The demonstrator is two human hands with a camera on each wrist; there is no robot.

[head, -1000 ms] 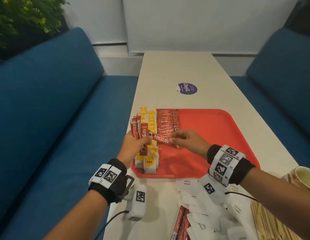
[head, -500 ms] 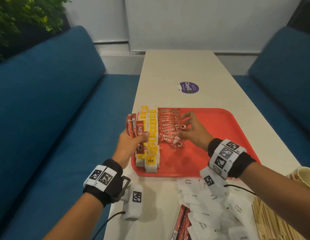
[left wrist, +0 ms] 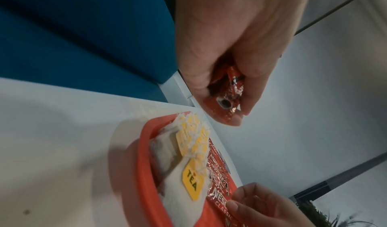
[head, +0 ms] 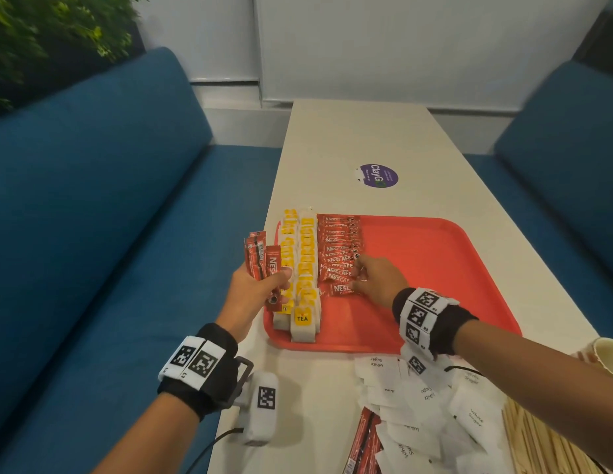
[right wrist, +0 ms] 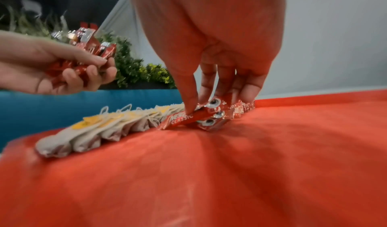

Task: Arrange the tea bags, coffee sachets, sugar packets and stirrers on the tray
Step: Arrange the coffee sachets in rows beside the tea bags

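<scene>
A red tray lies on the white table. Along its left side run two rows of tea bags with yellow tags, and beside them a column of red coffee sachets. My left hand hovers over the tray's left edge and grips a bundle of coffee sachets. My right hand reaches down to the nearest sachet at the column's near end, thumb and fingers pinching it against the tray. White sugar packets and wooden stirrers lie on the table near me.
More coffee sachets lie by the sugar pile. A paper cup stands at the right edge. A purple sticker marks the table beyond the tray. Blue benches flank the table.
My right hand took one sachet from the left hand's bundle, carried it to the column and now sets it at the near end. The left hand stayed put with its bundle.
</scene>
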